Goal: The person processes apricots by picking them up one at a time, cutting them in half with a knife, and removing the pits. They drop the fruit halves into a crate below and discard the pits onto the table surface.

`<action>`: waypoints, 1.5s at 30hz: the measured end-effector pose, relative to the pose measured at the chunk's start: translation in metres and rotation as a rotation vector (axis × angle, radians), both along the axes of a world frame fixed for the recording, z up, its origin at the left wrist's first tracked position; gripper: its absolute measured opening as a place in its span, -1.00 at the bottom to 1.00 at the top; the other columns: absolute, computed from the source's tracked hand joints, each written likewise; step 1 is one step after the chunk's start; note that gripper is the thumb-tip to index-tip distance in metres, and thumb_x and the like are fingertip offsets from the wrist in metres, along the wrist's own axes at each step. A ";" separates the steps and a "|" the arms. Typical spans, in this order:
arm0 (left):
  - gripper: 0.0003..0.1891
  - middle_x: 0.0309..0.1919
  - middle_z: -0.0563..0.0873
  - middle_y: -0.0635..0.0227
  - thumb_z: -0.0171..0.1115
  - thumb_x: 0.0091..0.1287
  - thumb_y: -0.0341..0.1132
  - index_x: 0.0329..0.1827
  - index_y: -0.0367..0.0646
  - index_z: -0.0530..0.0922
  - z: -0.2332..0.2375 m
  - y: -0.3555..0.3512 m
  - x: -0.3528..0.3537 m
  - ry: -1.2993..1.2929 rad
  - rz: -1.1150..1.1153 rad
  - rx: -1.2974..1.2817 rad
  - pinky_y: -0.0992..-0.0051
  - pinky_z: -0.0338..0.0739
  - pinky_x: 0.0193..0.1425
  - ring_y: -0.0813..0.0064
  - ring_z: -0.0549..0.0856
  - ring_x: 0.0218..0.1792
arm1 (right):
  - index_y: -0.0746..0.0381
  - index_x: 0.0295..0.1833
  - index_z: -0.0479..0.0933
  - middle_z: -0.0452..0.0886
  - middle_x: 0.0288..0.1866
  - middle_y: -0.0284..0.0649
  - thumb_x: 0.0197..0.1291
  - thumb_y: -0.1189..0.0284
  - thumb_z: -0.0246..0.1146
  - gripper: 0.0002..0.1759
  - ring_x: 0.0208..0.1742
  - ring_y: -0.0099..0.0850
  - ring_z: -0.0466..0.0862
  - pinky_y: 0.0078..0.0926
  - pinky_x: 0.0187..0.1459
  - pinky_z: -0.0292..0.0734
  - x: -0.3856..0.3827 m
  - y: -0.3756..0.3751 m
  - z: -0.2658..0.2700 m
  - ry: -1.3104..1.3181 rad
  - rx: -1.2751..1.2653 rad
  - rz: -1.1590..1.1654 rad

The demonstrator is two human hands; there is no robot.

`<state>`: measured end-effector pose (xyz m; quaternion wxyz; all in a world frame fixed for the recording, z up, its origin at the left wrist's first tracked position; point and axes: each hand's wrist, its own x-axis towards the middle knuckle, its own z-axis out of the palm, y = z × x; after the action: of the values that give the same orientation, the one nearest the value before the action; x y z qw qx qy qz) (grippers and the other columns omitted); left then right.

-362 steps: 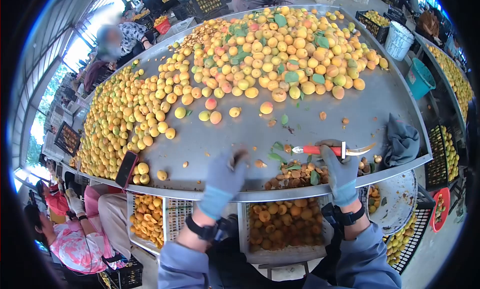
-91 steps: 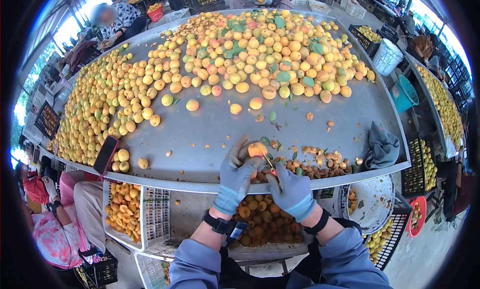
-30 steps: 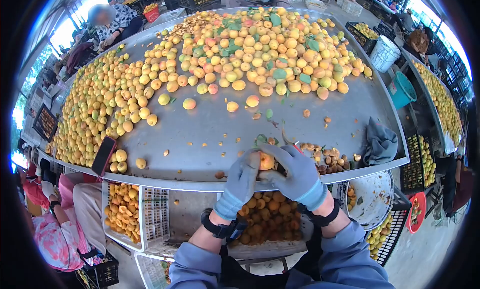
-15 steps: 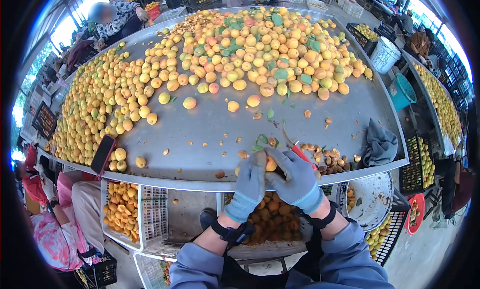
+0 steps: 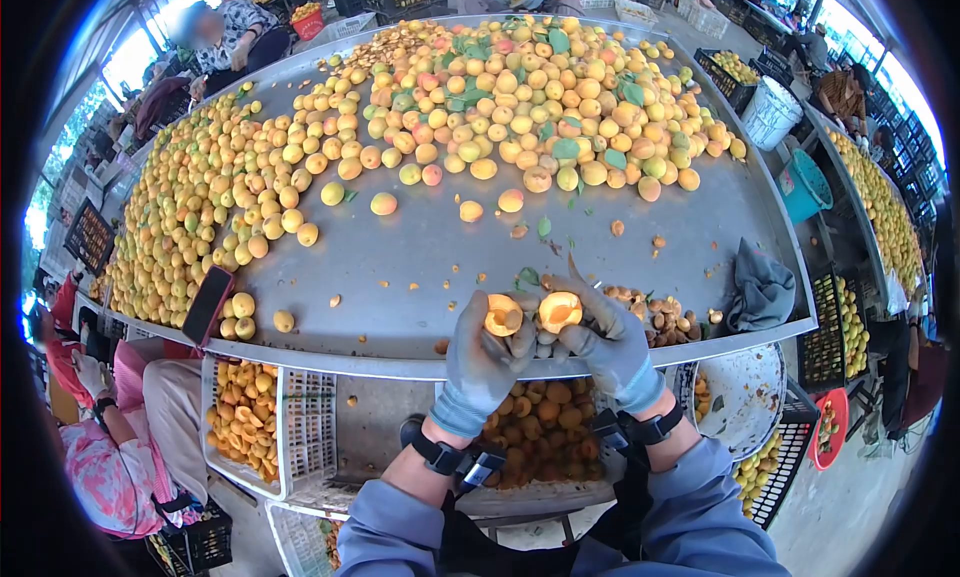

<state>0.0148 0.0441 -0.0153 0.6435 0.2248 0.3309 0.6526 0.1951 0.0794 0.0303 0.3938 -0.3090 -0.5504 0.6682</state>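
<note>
Both my hands wear grey gloves and meet over the near edge of the metal table [image 5: 420,257]. My left hand [image 5: 482,355] holds one apricot half [image 5: 502,315] with its cut face up and the pit still in it. My right hand [image 5: 610,342] holds the other apricot half [image 5: 560,311], cut face up, and also grips a small knife whose blade tip [image 5: 574,268] pokes up behind the fingers. The two halves sit side by side, nearly touching.
A big heap of whole apricots [image 5: 500,87] covers the far table. Pits and leaves [image 5: 655,317] lie right of my hands, next to a grey cloth [image 5: 762,289]. A phone [image 5: 208,305] lies at the left. Trays of halved fruit [image 5: 540,427] stand below. People sit around the table.
Half a second ago both hands were closed around one whole apricot. Now the fruit is split and each hand holds a half, turned cut face up.
</note>
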 end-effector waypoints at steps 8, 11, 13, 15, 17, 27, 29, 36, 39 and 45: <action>-0.45 -0.37 0.64 0.34 -0.21 0.64 0.07 0.10 -0.27 0.54 0.023 -0.005 -0.010 0.120 -0.146 -0.025 0.57 0.49 -0.29 0.56 0.58 -0.43 | 0.34 0.43 0.40 0.67 -0.05 -0.26 0.36 0.60 0.18 -0.48 -0.26 -0.63 0.65 -0.66 -0.23 0.57 0.006 -0.003 0.015 -0.103 0.018 -0.078; -0.48 -0.34 0.68 0.32 -0.13 0.63 0.04 0.11 -0.31 0.54 0.009 0.000 -0.010 0.569 -0.057 0.001 0.55 0.52 -0.29 0.56 0.60 -0.43 | 0.34 0.40 0.44 0.65 -0.09 -0.28 0.34 0.63 0.14 -0.50 -0.33 -0.65 0.62 -0.67 -0.26 0.56 0.003 -0.004 0.015 -0.145 0.041 -0.124; -0.49 -0.32 0.71 0.31 -0.08 0.63 0.03 0.12 -0.32 0.53 0.007 0.002 -0.007 0.997 -0.002 0.047 0.56 0.53 -0.30 0.57 0.59 -0.44 | 0.32 0.40 0.44 0.64 -0.12 -0.31 0.34 0.62 0.13 -0.50 -0.35 -0.65 0.60 -0.68 -0.27 0.55 0.000 -0.004 0.014 -0.136 0.012 -0.157; -0.54 -0.27 0.74 0.31 0.00 0.61 -0.03 0.13 -0.35 0.53 0.016 0.001 -0.003 0.806 0.000 -0.012 0.60 0.53 -0.33 0.61 0.59 -0.46 | 0.32 0.40 0.45 0.64 -0.11 -0.31 0.34 0.63 0.13 -0.50 -0.35 -0.65 0.60 -0.69 -0.26 0.55 0.001 -0.002 0.009 -0.144 0.037 -0.150; -0.55 -0.26 0.74 0.31 0.03 0.60 -0.05 0.13 -0.35 0.53 0.021 0.003 -0.005 0.721 -0.019 -0.043 0.62 0.52 -0.33 0.63 0.58 -0.47 | 0.32 0.39 0.45 0.64 -0.10 -0.30 0.34 0.63 0.13 -0.50 -0.34 -0.65 0.61 -0.69 -0.26 0.55 0.002 -0.002 0.008 -0.152 0.059 -0.145; -0.68 -0.23 0.71 0.41 0.29 0.46 -0.23 0.12 -0.28 0.60 -0.003 -0.002 -0.001 0.693 -0.104 0.227 0.58 0.55 -0.25 0.60 0.65 -0.36 | 0.16 0.40 0.48 0.74 -0.25 -0.15 0.27 0.47 0.30 -0.44 -0.36 -0.32 0.74 -0.46 -0.25 0.62 0.008 -0.005 0.001 -0.540 0.607 -0.049; -0.68 -0.32 0.67 0.44 0.36 0.40 -0.26 0.08 -0.28 0.61 0.023 -0.010 -0.005 0.692 -0.196 0.117 0.56 0.53 -0.28 0.62 0.63 -0.37 | 0.11 0.37 0.53 0.75 -0.27 -0.11 0.25 0.39 0.36 -0.46 -0.34 -0.22 0.75 -0.42 -0.24 0.63 0.013 -0.004 0.008 -0.701 0.793 -0.038; -0.56 -0.38 0.70 0.20 0.54 0.15 -0.18 0.05 -0.13 0.65 0.033 -0.028 -0.018 1.552 -0.501 0.394 0.34 0.61 -0.21 0.22 0.74 -0.34 | 0.16 0.11 0.69 0.75 -0.27 -0.08 0.19 0.29 0.43 -0.62 -0.30 -0.15 0.75 -0.36 -0.25 0.61 0.035 0.012 0.019 -0.841 0.576 -0.209; -0.63 -0.34 0.73 0.09 0.52 0.16 -0.15 -0.03 -0.12 0.68 0.046 -0.037 -0.001 1.580 -0.403 0.520 0.33 0.63 -0.22 0.05 0.74 -0.30 | 0.21 0.10 0.68 0.76 -0.21 -0.05 0.18 0.34 0.43 -0.62 -0.28 -0.14 0.76 -0.37 -0.21 0.62 0.035 0.014 0.007 -0.882 0.660 -0.307; -0.64 -0.14 0.72 0.13 0.41 0.25 -0.07 -0.02 -0.08 0.64 0.045 -0.018 -0.023 1.548 -0.191 0.132 0.17 0.63 -0.12 0.11 0.74 -0.12 | 0.11 0.10 0.68 0.73 -0.20 -0.13 0.20 0.24 0.40 -0.63 -0.22 -0.09 0.74 -0.25 -0.19 0.62 0.037 0.018 -0.002 -1.200 0.656 -0.327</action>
<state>-0.0082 0.0265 0.0299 0.2683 0.6812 0.6251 0.2706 0.2318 0.0973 0.0280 0.1903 -0.5686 -0.7921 0.1141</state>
